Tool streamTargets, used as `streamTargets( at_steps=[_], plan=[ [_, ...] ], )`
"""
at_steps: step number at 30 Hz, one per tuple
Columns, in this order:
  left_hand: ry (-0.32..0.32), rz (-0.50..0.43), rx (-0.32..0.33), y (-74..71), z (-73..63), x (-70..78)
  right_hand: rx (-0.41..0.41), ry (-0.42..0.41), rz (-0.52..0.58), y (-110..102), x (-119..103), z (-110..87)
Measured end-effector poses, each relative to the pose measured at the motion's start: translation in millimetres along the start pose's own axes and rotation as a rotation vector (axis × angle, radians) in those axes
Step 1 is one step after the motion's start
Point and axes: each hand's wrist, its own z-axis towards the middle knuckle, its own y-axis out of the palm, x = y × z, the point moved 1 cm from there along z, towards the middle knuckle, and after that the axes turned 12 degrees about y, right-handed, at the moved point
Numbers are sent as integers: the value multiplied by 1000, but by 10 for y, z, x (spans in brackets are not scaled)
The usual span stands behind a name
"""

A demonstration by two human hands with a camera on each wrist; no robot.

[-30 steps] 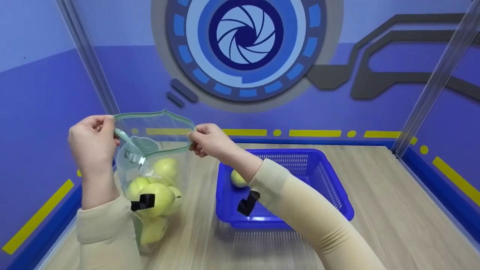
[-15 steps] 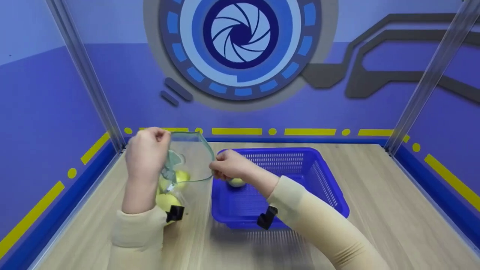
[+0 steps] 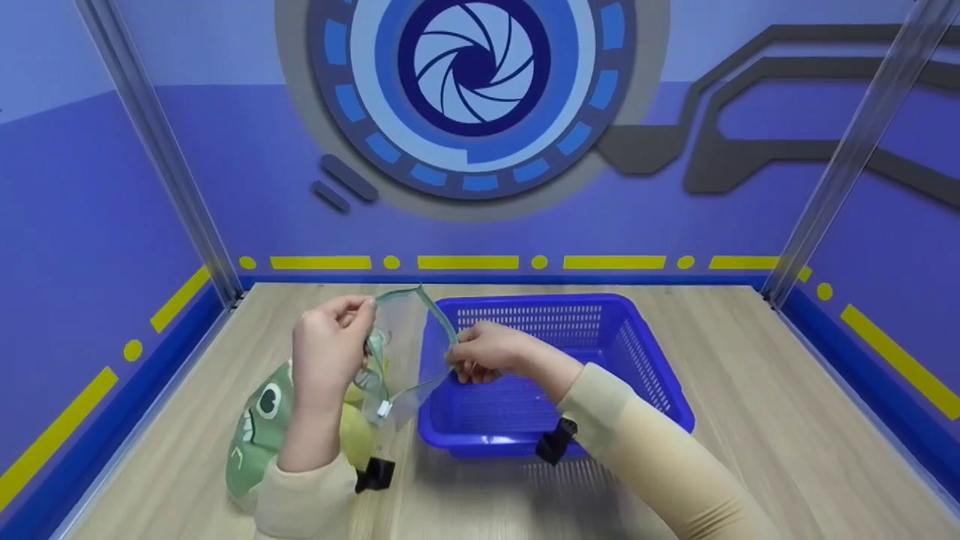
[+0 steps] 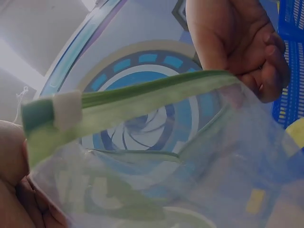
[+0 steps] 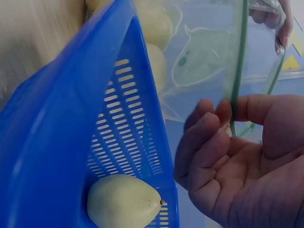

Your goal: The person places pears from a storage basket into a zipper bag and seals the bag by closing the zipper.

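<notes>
A clear zip bag [image 3: 405, 341] with a green rim and a green cartoon face stands at the left in the head view, its mouth spread wide. My left hand [image 3: 326, 367] pinches the left side of the rim. The opposite side is pinched between the thumb and fingers of my right hand [image 3: 491, 350], beside the blue basket's left wall. Yellow-green pears [image 3: 356, 435] lie inside the bag, partly hidden behind my left wrist. Another pear [image 5: 123, 202] rests in the basket [image 3: 495, 441]; in the head view my right hand hides it. A white slider [image 3: 384, 409] sits on the rim.
The basket's slotted walls rise close under my right forearm. A wooden tabletop [image 3: 750, 450] lies beneath everything, bounded by blue side walls and a back wall [image 3: 585, 225] with yellow stripes. Black wrist mounts [image 3: 556, 441] stick out from my sleeves.
Both hands have moved right and lower with the bag's mouth, which now reaches the basket's left edge. The bag's printed face has come into view left of my arm. Both grips hold.
</notes>
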Motion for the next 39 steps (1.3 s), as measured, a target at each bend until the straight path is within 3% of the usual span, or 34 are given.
streamTargets(
  at_steps=[7,14,18,25,31,39],
  plan=[
    [-4,-141,89,117,-162,-60,-66,1,-16,-22,22,-46],
    [64,-171,207,151,-260,-146,-76,2,-57,-77,-6,-84],
    [85,-182,232,150,-280,-162,-11,2,-67,-165,-63,-74],
    [76,-233,229,167,-280,-137,171,-33,-140,-372,-72,73],
    [58,-249,215,179,-274,-159,292,-132,-347,-415,16,272],
    [84,-255,233,148,-267,-162,287,-150,-553,-336,76,441]
  ],
)
